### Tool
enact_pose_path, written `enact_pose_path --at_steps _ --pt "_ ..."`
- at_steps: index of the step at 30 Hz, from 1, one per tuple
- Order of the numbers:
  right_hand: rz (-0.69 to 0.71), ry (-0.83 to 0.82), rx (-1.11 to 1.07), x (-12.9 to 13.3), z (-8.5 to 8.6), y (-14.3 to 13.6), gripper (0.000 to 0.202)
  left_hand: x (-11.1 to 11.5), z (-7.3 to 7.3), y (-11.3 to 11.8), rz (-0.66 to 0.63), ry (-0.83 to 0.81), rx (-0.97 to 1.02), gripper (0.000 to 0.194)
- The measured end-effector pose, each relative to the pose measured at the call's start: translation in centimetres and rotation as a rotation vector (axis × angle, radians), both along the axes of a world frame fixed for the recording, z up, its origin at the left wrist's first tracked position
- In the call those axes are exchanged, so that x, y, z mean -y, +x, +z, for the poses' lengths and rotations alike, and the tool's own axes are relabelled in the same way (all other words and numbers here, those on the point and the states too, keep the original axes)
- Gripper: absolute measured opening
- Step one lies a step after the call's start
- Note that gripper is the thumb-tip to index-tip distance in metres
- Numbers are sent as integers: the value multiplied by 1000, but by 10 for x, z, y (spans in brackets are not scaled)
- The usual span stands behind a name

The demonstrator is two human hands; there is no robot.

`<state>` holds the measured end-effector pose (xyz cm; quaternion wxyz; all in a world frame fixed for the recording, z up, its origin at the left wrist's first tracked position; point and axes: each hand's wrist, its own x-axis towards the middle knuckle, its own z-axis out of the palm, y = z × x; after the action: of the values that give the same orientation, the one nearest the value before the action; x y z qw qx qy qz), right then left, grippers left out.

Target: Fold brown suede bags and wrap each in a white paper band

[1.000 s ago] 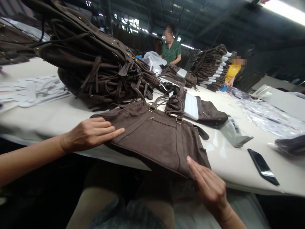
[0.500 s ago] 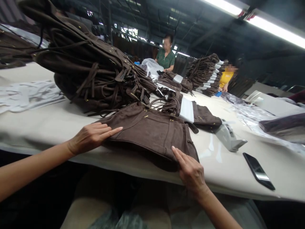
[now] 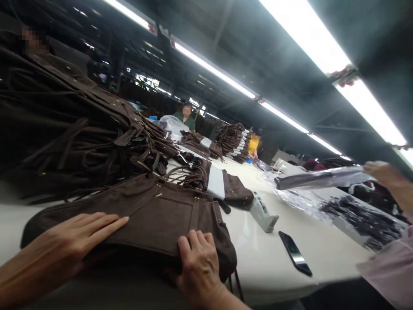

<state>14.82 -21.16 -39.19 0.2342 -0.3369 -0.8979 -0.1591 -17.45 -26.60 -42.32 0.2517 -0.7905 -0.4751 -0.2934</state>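
Note:
A dark brown handbag point(image 3: 158, 219) with brass-coloured fittings lies at the table's near edge. Across its left part rests my left hand point(image 3: 80, 237), flat, fingers stretched out. My right hand point(image 3: 198, 258) has its fingers curled over the bag's lower right edge, with the thumb hidden beneath. Just behind it sits another brown bag point(image 3: 237, 189), its handles bound by a white wrap point(image 3: 215, 183). To the left rises a large heap of brown bags point(image 3: 97, 125) with dangling straps, partly blurred.
On the white table point(image 3: 258, 258) are a grey tape dispenser point(image 3: 264, 213) and a black phone point(image 3: 295, 254). At right, another person's hand point(image 3: 387, 176) holds a plastic-wrapped item point(image 3: 322, 178). Farther back stand a stack of wrapped bags point(image 3: 234, 142) and people in green point(image 3: 190, 122) and yellow point(image 3: 254, 144).
The view has swung right and up, bringing in the person at right. My right fingers have gone from nearly straight to curled over the edge. My left hand stays flat on the handbag.

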Motion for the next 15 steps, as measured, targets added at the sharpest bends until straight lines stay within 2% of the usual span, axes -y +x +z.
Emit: enact_pose_path --at_steps 3,7,9,10,12,15 --pt "37 -54 190 -10 19 0 18 0 6 10 49 -18 -36 73" --pt "228 -109 410 -33 55 6 8 0 5 10 -10 -91 -58 77" --pt "290 -138 441 -46 65 12 6 -3 3 6 -41 -133 -82 73" --pt "308 -159 438 -51 66 16 13 -5 2 4 -51 -153 -97 71" --pt "329 -207 407 -59 55 23 35 -8 0 1 -54 -196 -119 68" --pt "321 -199 316 -60 18 35 58 -11 -8 2 -41 -293 -137 67"
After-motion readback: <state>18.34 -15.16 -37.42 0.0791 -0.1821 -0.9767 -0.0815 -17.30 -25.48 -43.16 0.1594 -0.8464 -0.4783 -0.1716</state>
